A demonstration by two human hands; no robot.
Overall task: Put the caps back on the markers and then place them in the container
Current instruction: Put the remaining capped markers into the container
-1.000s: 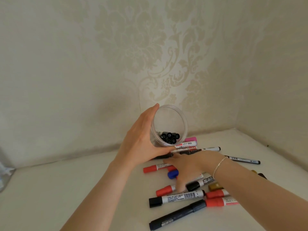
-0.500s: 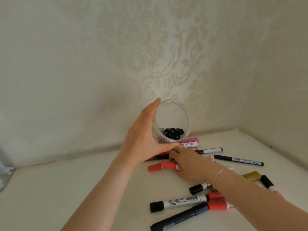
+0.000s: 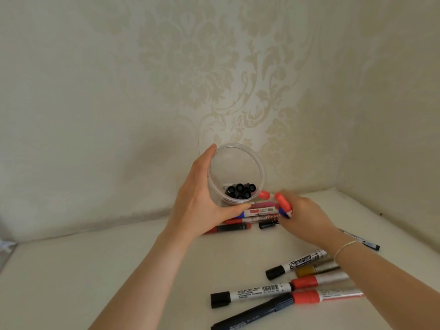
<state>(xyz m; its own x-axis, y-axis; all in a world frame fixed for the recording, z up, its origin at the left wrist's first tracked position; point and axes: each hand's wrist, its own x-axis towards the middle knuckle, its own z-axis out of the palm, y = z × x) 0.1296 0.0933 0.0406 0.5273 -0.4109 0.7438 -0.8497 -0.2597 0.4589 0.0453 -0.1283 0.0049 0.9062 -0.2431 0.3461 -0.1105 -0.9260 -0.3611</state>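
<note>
The left hand point(image 3: 202, 206) is gripping a clear round plastic container point(image 3: 237, 175), tilting its mouth toward the camera; black-ended markers point(image 3: 240, 191) are lying at its bottom. Just right of the rim, the right hand point(image 3: 307, 217) is pinching a couple of red-capped markers point(image 3: 282, 202), slightly blurred. More markers are lying under and behind the container, touching each other. A second cluster of black- and red-capped markers point(image 3: 285, 291) is sitting nearer the camera. The white tabletop point(image 3: 95, 270) is offering open room on the left; patterned walls are closing the far corner.
</note>
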